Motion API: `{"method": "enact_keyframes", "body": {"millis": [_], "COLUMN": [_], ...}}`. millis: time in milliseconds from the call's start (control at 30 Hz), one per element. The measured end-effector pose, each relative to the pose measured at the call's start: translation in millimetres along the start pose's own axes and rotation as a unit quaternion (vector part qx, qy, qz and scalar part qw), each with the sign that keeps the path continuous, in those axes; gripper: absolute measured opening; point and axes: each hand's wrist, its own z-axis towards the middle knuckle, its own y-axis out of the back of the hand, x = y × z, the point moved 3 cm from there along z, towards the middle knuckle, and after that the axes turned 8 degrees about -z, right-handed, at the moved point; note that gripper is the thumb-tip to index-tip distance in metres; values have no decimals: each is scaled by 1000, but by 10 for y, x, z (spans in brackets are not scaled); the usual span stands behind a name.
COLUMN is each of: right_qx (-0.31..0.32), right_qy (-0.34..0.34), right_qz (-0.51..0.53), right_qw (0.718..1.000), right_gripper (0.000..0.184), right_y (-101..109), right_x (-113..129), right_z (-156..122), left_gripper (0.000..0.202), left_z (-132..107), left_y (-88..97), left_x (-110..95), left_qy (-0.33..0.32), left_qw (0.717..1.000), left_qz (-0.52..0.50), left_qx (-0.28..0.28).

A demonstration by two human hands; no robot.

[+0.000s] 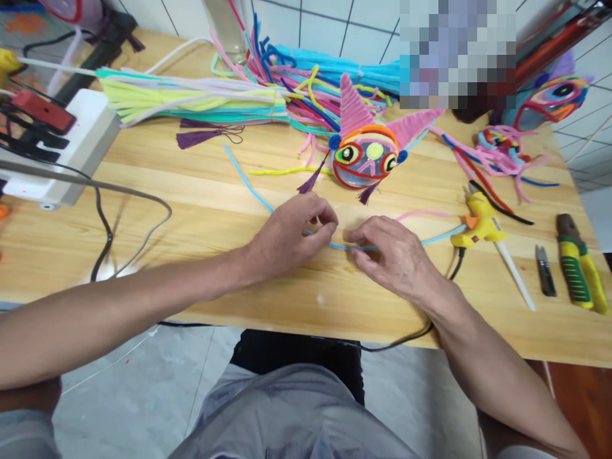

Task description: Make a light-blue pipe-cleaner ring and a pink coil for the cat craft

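Note:
A long light-blue pipe cleaner point(248, 185) runs in a shallow curve across the table, passing through both hands. My left hand point(299, 233) is closed in a pinch, thumb and forefinger close together on the pipe cleaner's middle stretch. Just to the right, my right hand point(394, 255) has its thumb and fingers curled around the same strand. A short piece of the strand shows between the two hands. Beyond them sits a colourful mask-like figure point(368, 156) with pink ears, ringed eyes and purple tassels.
A yellow glue gun point(480, 220) lies right of my right hand, its black cord trailing to the front edge. Small snips point(545, 271) and green-yellow pliers point(576, 264) lie farther right. Pipe cleaner bundles point(201, 99) line the back. A white power strip point(71, 153) stands left.

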Motion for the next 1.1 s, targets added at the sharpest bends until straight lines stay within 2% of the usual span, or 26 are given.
{"method": "enact_keyframes", "body": {"millis": [167,367,533,1100], "right_qx": [-4,4,19,11], "right_qy": [3,7,1,2], "right_qz": [4,-12,-10,-5], "right_qw": [1000,1000,1000,1000], "right_gripper": [7,4,3,10], "right_y": [6,-10,-41,-94], "right_x": [11,44,60,63], "right_z": [-6,3,19,54], "left_gripper": [11,16,10,10], "left_z": [-93,-111,-101,-100], "left_y": [-19,-101,-138,-151], "left_x": [168,157,186,206], "left_qy": [-87,-131,-139,-163], "left_qw": [981,957,950,952], "left_qz": [167,249,263,249], "left_qx": [38,76,92,70]}}
